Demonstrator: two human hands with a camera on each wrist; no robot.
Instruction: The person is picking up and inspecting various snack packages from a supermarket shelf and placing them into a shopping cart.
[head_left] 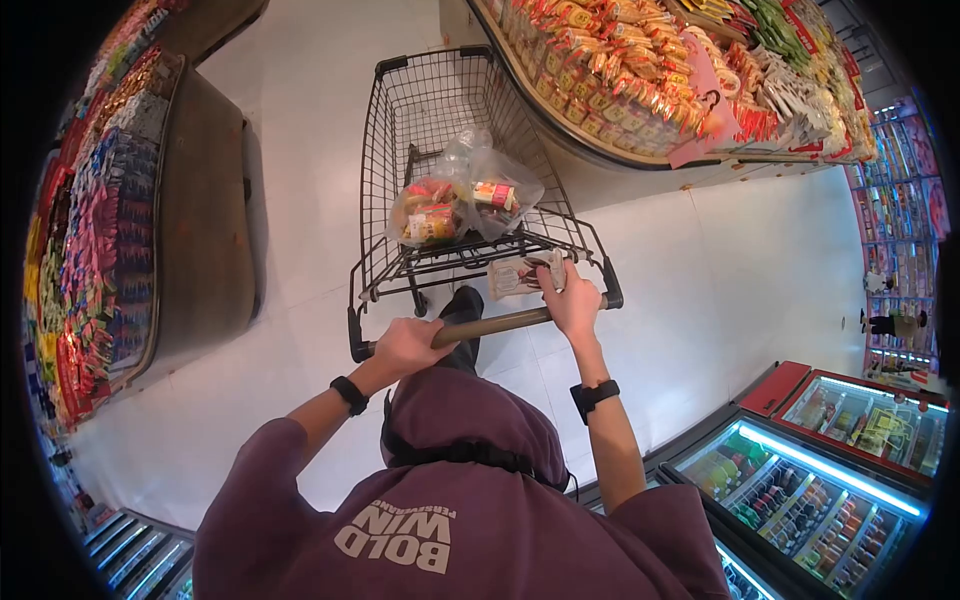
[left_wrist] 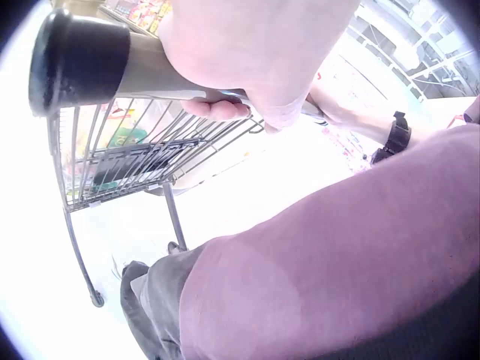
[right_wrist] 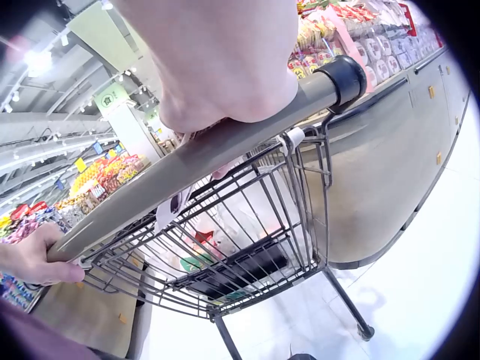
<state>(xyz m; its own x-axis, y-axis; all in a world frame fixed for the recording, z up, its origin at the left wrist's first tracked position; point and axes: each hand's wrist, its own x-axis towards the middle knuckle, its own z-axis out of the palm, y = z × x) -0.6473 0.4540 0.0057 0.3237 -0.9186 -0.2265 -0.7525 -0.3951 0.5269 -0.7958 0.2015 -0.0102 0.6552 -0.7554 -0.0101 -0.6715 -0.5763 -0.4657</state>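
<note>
My left hand (head_left: 408, 345) grips the left part of the shopping cart's handle (head_left: 495, 323); its fingertips curl under the bar in the left wrist view. At the right end, the heel of my right hand (head_left: 573, 303) rests over the bar. Its thumb lies on a small pale packet (head_left: 512, 277) with dark printed pictures, pinching it just beyond the handle. The wire shopping cart (head_left: 385, 130) stands ahead of me. Inside are two clear plastic bags of groceries, the left bag (head_left: 430, 212) showing red and yellow packs, the right bag (head_left: 505, 193) a labelled pack.
A curved display counter (head_left: 600, 150) piled with packaged snacks stands close along the cart's right side. Another snack counter (head_left: 205, 220) stands to the left. Glass-topped freezers (head_left: 800, 500) are at the lower right, and lit shelves (head_left: 905, 190) at the far right. Pale floor (head_left: 300, 200) runs between the counters.
</note>
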